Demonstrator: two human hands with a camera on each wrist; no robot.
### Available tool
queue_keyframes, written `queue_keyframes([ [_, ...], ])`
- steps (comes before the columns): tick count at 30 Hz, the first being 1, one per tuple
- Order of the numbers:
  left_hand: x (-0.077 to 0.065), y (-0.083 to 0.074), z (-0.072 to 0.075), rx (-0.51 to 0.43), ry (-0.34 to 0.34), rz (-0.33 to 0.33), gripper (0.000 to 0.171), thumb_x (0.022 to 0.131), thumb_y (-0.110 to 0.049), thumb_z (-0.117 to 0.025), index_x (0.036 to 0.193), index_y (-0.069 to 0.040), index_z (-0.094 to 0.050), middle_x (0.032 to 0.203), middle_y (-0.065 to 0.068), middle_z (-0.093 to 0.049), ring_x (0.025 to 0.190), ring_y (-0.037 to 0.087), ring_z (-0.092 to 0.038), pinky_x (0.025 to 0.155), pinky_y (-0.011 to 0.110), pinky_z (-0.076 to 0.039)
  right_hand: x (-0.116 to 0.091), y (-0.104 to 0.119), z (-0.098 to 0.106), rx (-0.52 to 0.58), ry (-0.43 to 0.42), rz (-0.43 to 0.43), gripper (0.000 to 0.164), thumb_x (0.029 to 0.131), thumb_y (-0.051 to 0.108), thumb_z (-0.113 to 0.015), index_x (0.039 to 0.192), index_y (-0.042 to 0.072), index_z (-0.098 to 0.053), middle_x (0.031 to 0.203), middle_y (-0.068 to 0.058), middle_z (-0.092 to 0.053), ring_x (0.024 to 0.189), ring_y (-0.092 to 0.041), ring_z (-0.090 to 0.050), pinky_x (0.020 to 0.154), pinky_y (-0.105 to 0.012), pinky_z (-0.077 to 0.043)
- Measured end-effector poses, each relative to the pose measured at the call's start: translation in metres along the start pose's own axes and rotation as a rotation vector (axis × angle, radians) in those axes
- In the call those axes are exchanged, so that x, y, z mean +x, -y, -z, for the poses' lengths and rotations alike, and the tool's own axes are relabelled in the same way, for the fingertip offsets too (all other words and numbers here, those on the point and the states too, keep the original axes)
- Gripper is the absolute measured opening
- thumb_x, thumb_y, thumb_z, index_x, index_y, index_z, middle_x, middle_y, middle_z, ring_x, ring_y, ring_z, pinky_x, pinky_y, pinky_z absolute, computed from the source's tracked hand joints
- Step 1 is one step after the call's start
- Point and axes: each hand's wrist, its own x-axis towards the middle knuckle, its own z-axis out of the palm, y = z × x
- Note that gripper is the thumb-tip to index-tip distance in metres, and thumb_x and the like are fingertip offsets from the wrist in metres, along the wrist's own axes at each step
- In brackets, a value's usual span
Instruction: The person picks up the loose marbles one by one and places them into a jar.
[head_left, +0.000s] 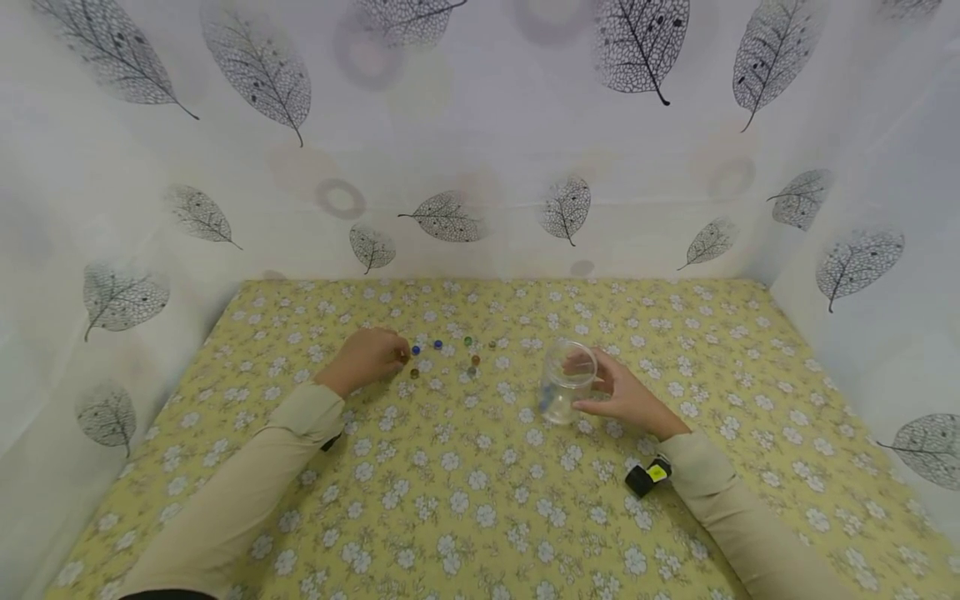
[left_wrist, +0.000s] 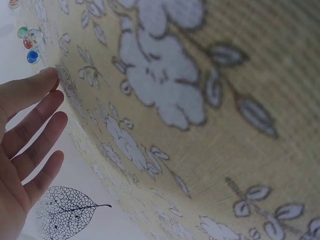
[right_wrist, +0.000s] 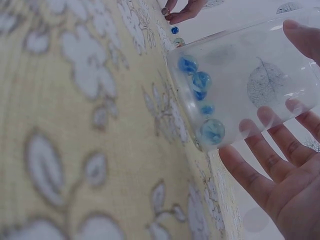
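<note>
One marble (right_wrist: 165, 11) sits pinched in the left hand (head_left: 364, 358).

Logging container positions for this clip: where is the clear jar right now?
In the head view, the clear jar is right of centre, right of the loose marbles, in the right grip.

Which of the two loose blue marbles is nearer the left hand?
The leftmost blue marble in the head view, close by the left hand; the other blue marble lies farther right, toward the green marble.
</note>
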Motion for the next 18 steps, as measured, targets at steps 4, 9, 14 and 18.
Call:
queue_keyframes([
  [4,0.0009,-0.0007,0.0,0.01,0.017,0.005,0.011,0.083,-0.016,-0.071,0.094,-0.012,-0.072,0.087,0.002,-0.071,0.075,0.015,-0.065,0.067,0.032,-0.055,-0.0002,0.0004,0.0002,-0.004,0.005,0.004,0.061,0.084,0.009,-0.069,0.136,0.003,-0.038,0.134,-0.02,-0.047,0.122,-0.032,-0.049,0.095,-0.039,-0.048],
  [9,0.0008,-0.0018,0.0009,0.013,0.025,-0.003,0.014,0.084,-0.019,-0.07,0.096,-0.011,-0.073,0.088,0.002,-0.072,0.076,0.015,-0.067,0.068,0.032,-0.055,-0.0003,0.001,0.0,-0.004,0.003,0.003,0.061,0.084,0.009,-0.07,0.136,0.003,-0.038,0.133,-0.02,-0.047,0.122,-0.036,-0.048,0.096,-0.043,-0.047],
  [14,0.0013,-0.0016,-0.0001,0.031,0.028,-0.009,0.014,0.086,-0.02,-0.069,0.095,-0.012,-0.074,0.09,0.002,-0.073,0.077,0.016,-0.067,0.069,0.032,-0.056,-0.0004,-0.0002,-0.0003,-0.002,-0.003,-0.011,0.06,0.084,0.01,-0.07,0.135,0.005,-0.04,0.133,-0.018,-0.048,0.122,-0.03,-0.05,0.095,-0.048,-0.047],
  [18,0.0016,-0.0014,-0.0005,0.026,0.034,-0.001,0.013,0.085,-0.02,-0.069,0.095,-0.012,-0.074,0.09,0.002,-0.073,0.078,0.016,-0.068,0.07,0.033,-0.056,-0.0004,-0.0003,-0.0001,0.001,0.0,-0.019,0.06,0.084,0.01,-0.07,0.135,0.006,-0.04,0.133,-0.018,-0.048,0.122,-0.031,-0.049,0.096,-0.053,-0.045],
])
